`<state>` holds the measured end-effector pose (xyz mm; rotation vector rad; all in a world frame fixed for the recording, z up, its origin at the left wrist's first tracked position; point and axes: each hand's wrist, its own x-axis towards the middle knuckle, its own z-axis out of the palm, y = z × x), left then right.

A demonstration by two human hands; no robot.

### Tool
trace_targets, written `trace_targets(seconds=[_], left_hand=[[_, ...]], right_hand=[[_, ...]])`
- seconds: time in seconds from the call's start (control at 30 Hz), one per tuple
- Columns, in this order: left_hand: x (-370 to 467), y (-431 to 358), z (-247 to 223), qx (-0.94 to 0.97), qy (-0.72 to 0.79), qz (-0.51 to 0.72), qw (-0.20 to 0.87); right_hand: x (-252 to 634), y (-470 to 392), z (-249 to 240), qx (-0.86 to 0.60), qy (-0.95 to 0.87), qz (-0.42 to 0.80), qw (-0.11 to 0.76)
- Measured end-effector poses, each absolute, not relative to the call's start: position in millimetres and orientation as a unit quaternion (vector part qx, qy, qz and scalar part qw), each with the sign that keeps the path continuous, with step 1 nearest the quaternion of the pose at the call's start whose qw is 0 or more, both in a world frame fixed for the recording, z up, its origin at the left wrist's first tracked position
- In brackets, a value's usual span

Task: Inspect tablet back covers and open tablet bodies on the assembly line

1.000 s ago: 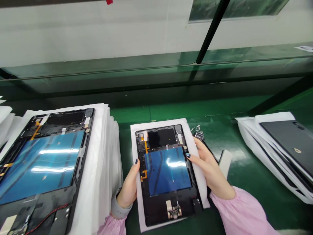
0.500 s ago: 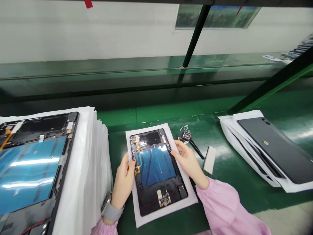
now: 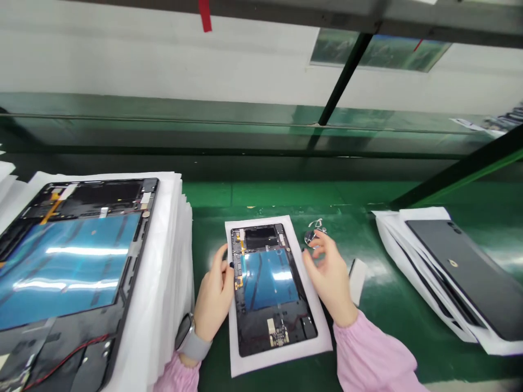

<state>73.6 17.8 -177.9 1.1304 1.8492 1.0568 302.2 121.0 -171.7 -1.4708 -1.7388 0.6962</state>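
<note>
An opened tablet body (image 3: 272, 283) with a blue film over its middle lies on a white foam sheet (image 3: 292, 360) on the green bench. My left hand (image 3: 214, 291) has its thumb at the tablet's left edge and its fingers by the sheet's edge, gripping them. Right of the tablet, my right hand (image 3: 330, 275) is raised over the bench, fingers curled and apart, with nothing visible in it. Its fingertips are near a small metal item (image 3: 310, 236), partly hidden behind them. A pale block (image 3: 357, 280) lies beside that wrist, partly covered.
A tall stack of opened tablets between white sheets (image 3: 163, 272) stands at the left. On the right lie dark tablet covers (image 3: 466, 272) layered with white foam. A green slanted post (image 3: 461, 171) rises behind them, and a ledge (image 3: 245, 128) runs along the back.
My right hand has let go of the tablet's right edge and moved right, over the small metal item. My left hand stays at the tablet. The camera view has shifted.
</note>
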Motion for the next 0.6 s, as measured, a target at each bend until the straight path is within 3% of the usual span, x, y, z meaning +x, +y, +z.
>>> trace_targets(seconds=[0.1,0.2,0.4,0.6], left_hand=[[73.3,17.9,-182.0,0.443,0.716,0.422,0.336],[73.3,17.5,-185.4,0.447,0.714,0.424,0.333],[74.1,16.2,-183.9,0.449,0.719,0.412,0.335],[71.1,12.7,-184.8,0.445,0.717,0.432,0.319]], right_hand=[[313.4,130.2,-169.7,-0.593,-0.698,0.089,0.391],[321.6,141.5,-176.8,-0.583,-0.725,0.007,0.367],[324.2,149.9,-188.4,-0.609,-0.72,0.07,0.324],[326.3,156.5,-180.0,-0.575,-0.714,0.13,0.377]])
